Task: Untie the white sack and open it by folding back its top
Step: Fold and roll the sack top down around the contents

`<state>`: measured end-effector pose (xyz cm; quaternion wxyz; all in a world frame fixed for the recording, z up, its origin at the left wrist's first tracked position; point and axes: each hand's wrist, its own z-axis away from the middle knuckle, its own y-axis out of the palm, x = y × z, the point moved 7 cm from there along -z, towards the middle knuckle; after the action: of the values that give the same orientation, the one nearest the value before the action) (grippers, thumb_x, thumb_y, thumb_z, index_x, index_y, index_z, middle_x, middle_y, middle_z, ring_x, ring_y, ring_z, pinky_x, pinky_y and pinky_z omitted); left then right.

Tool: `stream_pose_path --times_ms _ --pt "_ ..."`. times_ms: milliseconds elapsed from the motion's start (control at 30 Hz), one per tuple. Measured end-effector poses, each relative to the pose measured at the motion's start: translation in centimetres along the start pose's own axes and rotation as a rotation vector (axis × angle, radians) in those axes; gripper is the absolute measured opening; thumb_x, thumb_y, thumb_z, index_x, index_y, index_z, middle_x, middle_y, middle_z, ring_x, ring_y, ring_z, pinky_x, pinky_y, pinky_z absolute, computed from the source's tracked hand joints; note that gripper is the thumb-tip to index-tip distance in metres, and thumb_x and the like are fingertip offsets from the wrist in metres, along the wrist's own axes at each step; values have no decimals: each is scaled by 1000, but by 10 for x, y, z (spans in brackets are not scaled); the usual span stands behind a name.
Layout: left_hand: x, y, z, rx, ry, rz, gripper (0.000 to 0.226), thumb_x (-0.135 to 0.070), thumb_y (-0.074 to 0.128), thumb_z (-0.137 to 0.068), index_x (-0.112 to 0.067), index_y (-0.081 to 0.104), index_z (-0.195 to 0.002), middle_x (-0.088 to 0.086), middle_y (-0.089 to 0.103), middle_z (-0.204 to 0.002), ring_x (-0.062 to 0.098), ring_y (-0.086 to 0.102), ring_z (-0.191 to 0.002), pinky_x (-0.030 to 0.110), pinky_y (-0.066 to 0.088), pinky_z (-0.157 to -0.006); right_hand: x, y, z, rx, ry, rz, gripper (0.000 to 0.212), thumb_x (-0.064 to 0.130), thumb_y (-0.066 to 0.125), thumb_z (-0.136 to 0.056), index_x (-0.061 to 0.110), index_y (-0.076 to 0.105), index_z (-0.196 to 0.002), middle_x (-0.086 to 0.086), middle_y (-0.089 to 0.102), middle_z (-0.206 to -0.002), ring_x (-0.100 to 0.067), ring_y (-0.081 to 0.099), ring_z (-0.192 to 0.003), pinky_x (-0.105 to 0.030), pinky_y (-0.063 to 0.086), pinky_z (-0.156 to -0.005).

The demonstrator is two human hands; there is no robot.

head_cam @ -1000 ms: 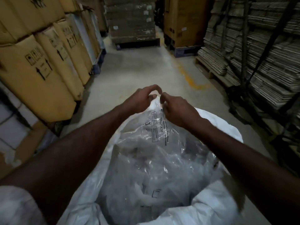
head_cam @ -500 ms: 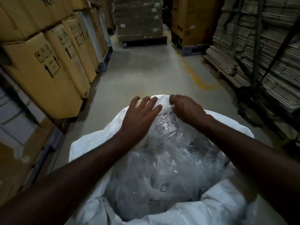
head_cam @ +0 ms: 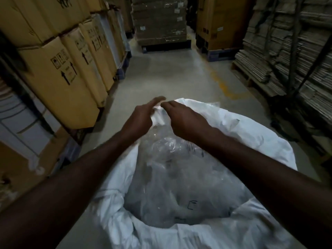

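Observation:
The white sack (head_cam: 251,137) stands on the floor right below me, its mouth wide and its white rim rolled outward. Inside it is a clear plastic liner (head_cam: 172,184) with black print, bunched up at its far side. My left hand (head_cam: 140,117) and my right hand (head_cam: 181,119) meet at that far bunched top of the liner. The right hand's fingers pinch the plastic. The left hand is blurred, its fingers stretched forward against the same bunch. Whether a tie is still on the liner is hidden by my hands.
Stacked brown cartons (head_cam: 59,69) line the left side on pallets. Wrapped pallet loads (head_cam: 159,22) stand at the far end of the aisle. Stacks of flat cardboard (head_cam: 291,56) fill the right. A grey concrete floor (head_cam: 170,76) runs between them.
Both hands rose from lying flat on the liner's far edge and came together at its bunched top. The left hand's fingers went from spread flat to pointing forward.

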<state>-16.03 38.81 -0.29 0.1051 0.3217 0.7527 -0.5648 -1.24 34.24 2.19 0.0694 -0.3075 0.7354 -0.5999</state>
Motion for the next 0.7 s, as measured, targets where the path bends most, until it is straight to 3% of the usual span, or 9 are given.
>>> stream_pose_path --times_ms 133,200,233,300,333,433,500,600,700 --pt "26 -6 -2 15 -195 493 53 8 52 -97 -32 59 -130 18 75 -108 30 71 -83 38 55 -79 -24 41 -8 102 65 229 79 21 71 -91 13 31 -159 -11 36 -164 -32 35 -149 -64 32 -117" --pt "31 -2 2 30 -263 604 42 5 57 -96 -27 61 -123 37 69 -99 31 66 -80 44 53 -78 -31 50 -16 43 84 257 70 32 65 -95 19 36 -158 -12 45 -157 -35 44 -143 -66 36 -109" --pt "28 1 3 20 -257 601 36 0 60 -97 -27 62 -120 38 68 -100 30 67 -83 46 54 -79 -33 51 -19 7 84 283 63 31 61 -96 22 41 -155 -11 54 -147 -36 51 -134 -64 40 -104" --pt "15 -4 7 -16 -191 377 26 -17 67 -101 -30 61 -123 18 73 -110 24 72 -99 44 58 -91 -40 49 -24 6 104 289 48 23 53 -98 25 49 -146 -7 64 -126 -34 60 -119 -58 42 -97" --pt "4 -8 12 -8 -132 149 33 -28 71 -100 -33 59 -131 9 72 -122 23 70 -111 42 57 -98 -44 48 -26 37 118 272 43 20 49 -98 26 52 -141 -6 66 -120 -34 61 -116 -58 42 -97" --pt "-24 -11 59 34 -97 -606 82 -60 74 -92 -39 33 -160 10 45 -161 38 51 -140 52 42 -113 -51 43 -34 104 166 215 40 17 48 -99 26 56 -137 -8 68 -121 -33 62 -117 -62 37 -103" --pt "-28 -15 100 79 -203 -807 99 -69 68 -92 -34 15 -169 16 33 -167 45 45 -143 56 39 -116 -51 42 -40 148 200 171 41 13 51 -95 27 59 -134 -9 68 -126 -32 62 -120 -65 35 -106" --pt "-7 -22 128 136 -402 -690 89 -49 61 -105 -27 5 -171 21 49 -149 43 60 -126 50 49 -100 -52 44 -47 264 256 118 36 11 50 -92 26 60 -124 -9 68 -127 -34 63 -119 -66 33 -107" --pt "4 -30 125 -12 -453 -206 62 -17 56 -107 -27 32 -163 15 68 -123 36 68 -106 37 52 -87 -46 48 -47 244 254 158 34 13 49 -94 19 56 -127 -14 63 -126 -38 61 -119 -66 37 -103"
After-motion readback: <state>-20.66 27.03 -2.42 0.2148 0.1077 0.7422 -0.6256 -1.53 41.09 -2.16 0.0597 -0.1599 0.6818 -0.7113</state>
